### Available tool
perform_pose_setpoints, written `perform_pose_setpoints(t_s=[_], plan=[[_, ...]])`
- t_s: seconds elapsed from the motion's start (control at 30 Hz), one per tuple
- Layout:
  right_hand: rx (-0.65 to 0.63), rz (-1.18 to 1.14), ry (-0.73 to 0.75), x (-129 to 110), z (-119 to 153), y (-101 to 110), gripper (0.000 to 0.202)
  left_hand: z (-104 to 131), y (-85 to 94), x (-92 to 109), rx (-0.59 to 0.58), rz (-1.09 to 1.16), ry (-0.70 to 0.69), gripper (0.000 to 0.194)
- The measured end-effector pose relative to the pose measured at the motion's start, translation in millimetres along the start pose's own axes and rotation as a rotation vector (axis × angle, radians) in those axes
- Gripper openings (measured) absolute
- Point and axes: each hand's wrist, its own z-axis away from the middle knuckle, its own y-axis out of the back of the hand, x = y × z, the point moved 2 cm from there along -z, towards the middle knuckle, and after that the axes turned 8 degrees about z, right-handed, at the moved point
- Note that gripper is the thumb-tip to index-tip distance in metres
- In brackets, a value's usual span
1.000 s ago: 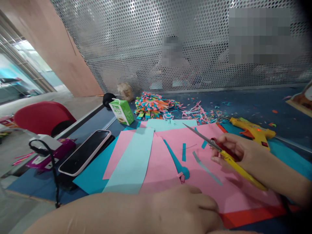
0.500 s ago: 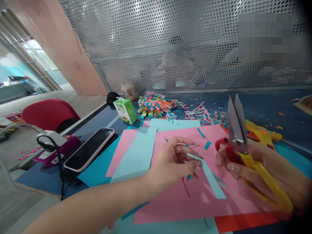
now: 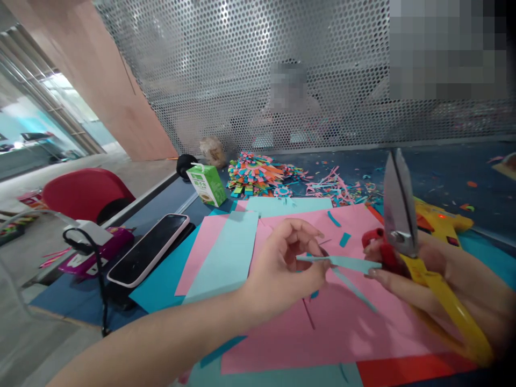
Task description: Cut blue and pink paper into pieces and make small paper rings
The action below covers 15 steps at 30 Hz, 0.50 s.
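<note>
My left hand (image 3: 288, 266) is closed in a pinch on a narrow light-blue paper strip (image 3: 352, 263), held above the pink sheet (image 3: 278, 344). A second thin light-blue strip (image 3: 357, 291) slants down from the same fingertips. In my right hand (image 3: 439, 263) are scissors (image 3: 400, 209) with one red and one yellow handle, their blades pointing up and nearly together. The thumb and a fingertip of that hand meet the strip's right end. Under my left forearm lies a wider light-blue paper piece (image 3: 226, 252).
A phone (image 3: 149, 250), a purple box (image 3: 97, 250) with a white plug and a green drink carton (image 3: 207, 184) stand left. Behind are fringed paper flowers (image 3: 256, 174) and paper shreds (image 3: 332, 185). A yellow glue gun (image 3: 447, 217) lies right. Perforated metal (image 3: 209, 70) borders the back.
The strip has swung up from hanging downward to nearly level. My right hand's fingertips have come to its free end, with the scissors still in that hand.
</note>
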Motion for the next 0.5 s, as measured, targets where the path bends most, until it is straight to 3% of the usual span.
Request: perform_pose_setpoints(t_s=[0.13, 0.23, 0.37, 0.5], plan=[[-0.013, -0.097, -0.07, -1.8, 0.1, 9.5, 0.04, 2.3, -0.8, -1.4, -0.082, -0.057, 0.128, 0.034], [-0.023, -0.043, -0.008, -1.6, 7.7, 2.9, 0.041, 2.5, -1.7, -4.0, -0.178, -0.041, 0.216, 0.019], [-0.015, 0.066, 0.07, -1.0, 14.2, -4.4, 0.041, -0.2, 2.7, -7.9, -0.126, -0.153, 0.242, 0.029], [0.053, 0.064, 0.097, 1.0, 15.2, -4.4, 0.041, -0.6, 3.0, -9.9, -0.187, -0.156, 0.264, 0.027]])
